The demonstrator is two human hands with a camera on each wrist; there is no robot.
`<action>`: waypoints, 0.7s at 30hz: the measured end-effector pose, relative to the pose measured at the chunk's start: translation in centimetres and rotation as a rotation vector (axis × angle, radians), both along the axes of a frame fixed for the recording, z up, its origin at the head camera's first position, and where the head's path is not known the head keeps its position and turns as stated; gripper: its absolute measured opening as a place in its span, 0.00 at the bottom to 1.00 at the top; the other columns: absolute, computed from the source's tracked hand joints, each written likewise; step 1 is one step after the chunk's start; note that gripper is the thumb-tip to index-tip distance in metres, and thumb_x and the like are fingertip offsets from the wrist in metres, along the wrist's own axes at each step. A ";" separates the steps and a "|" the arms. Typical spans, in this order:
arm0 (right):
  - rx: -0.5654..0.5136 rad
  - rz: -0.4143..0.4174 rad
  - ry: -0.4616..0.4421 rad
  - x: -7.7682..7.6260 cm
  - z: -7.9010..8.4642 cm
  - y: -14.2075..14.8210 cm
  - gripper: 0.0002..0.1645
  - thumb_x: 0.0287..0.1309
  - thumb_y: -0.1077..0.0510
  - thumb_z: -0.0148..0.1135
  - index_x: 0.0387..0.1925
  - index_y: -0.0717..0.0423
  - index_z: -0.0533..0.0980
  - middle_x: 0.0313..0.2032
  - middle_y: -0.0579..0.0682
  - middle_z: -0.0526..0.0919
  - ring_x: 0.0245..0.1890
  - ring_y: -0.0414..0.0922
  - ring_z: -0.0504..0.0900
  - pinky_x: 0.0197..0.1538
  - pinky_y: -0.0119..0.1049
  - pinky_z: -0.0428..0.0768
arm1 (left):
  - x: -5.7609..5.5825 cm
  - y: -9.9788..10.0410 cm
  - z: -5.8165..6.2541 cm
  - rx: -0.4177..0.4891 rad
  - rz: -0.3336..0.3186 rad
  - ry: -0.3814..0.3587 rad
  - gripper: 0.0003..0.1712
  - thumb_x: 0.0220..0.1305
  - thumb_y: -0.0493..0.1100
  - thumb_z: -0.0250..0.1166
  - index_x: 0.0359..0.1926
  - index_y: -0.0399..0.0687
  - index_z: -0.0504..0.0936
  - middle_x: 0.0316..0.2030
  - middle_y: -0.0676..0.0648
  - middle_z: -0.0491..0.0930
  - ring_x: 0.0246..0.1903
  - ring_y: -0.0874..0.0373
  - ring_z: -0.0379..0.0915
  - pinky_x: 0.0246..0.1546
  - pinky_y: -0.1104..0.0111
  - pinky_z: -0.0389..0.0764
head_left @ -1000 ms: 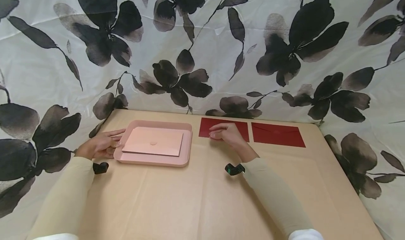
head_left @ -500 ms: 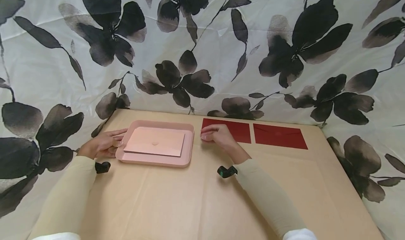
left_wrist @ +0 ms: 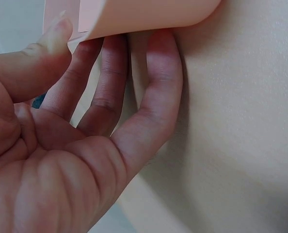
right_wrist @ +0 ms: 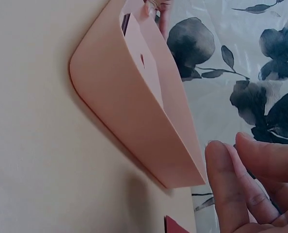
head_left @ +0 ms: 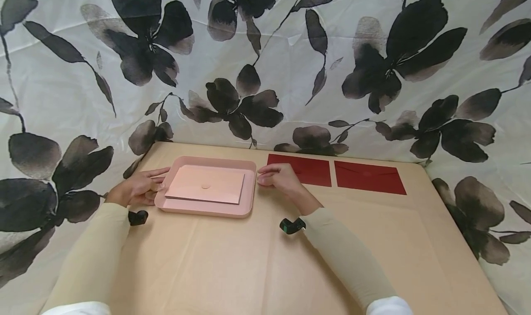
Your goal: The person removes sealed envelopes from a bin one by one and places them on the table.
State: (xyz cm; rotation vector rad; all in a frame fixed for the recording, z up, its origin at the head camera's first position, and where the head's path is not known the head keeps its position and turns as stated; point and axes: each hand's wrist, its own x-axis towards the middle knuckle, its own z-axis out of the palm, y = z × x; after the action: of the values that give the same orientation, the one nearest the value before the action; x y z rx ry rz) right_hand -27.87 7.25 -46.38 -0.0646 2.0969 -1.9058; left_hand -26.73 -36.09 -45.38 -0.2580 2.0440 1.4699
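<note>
A pink tray (head_left: 201,209) lies on the table with a pink envelope (head_left: 215,181) in it; the right wrist view shows dark edges under the top envelope (right_wrist: 149,73). My left hand (head_left: 138,186) grips the tray's left side. In the left wrist view its thumb (left_wrist: 59,41) is at the rim, and the fingertips tuck in at the outer wall. My right hand (head_left: 280,179) hovers beside the tray's right side, fingers bent and holding nothing. In the right wrist view its thumb and index finger (right_wrist: 221,179) stand just off the tray's corner.
Two red envelopes lie side by side along the back edge: one red envelope (head_left: 317,169) partly behind my right hand, another red envelope (head_left: 369,176) farther right. A floral cloth (head_left: 298,66) hangs behind the table (head_left: 265,259).
My right hand has moved left, from over the nearer red envelope to the tray's right side. My left hand stays at the tray's left side. The whole head view has shifted slightly.
</note>
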 end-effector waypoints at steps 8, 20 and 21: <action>-0.039 0.019 -0.005 0.4 0.2 -1.1 0.22 0.61 0.73 0.67 0.57 0.71 0.81 0.44 0.63 0.91 0.39 0.44 0.91 0.51 0.45 0.87 | 0.2 0.1 0.1 0.011 0.010 -0.002 0.47 0.76 0.32 0.54 0.84 0.58 0.40 0.82 0.35 0.45 0.23 0.60 0.56 0.32 0.65 0.70; -0.037 0.032 -0.020 0.7 0.7 -3.1 0.18 0.67 0.67 0.65 0.57 0.67 0.82 0.47 0.64 0.89 0.42 0.51 0.92 0.49 0.40 0.88 | 0.2 0.3 0.0 0.039 0.018 -0.002 0.47 0.76 0.30 0.53 0.84 0.58 0.39 0.82 0.35 0.46 0.23 0.61 0.53 0.32 0.65 0.70; -0.037 0.035 -0.029 0.8 0.8 -3.3 0.18 0.68 0.66 0.64 0.57 0.67 0.82 0.47 0.63 0.89 0.43 0.50 0.92 0.49 0.40 0.87 | 0.2 0.2 0.0 0.038 0.016 0.001 0.47 0.76 0.31 0.53 0.84 0.58 0.39 0.82 0.34 0.46 0.22 0.61 0.54 0.32 0.65 0.71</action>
State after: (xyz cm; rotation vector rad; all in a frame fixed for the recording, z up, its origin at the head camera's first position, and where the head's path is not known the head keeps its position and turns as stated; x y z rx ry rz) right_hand -27.09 3.95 -45.60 -0.0804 2.0290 -1.9133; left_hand -26.50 -35.86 -45.41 -0.2588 2.0175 1.5170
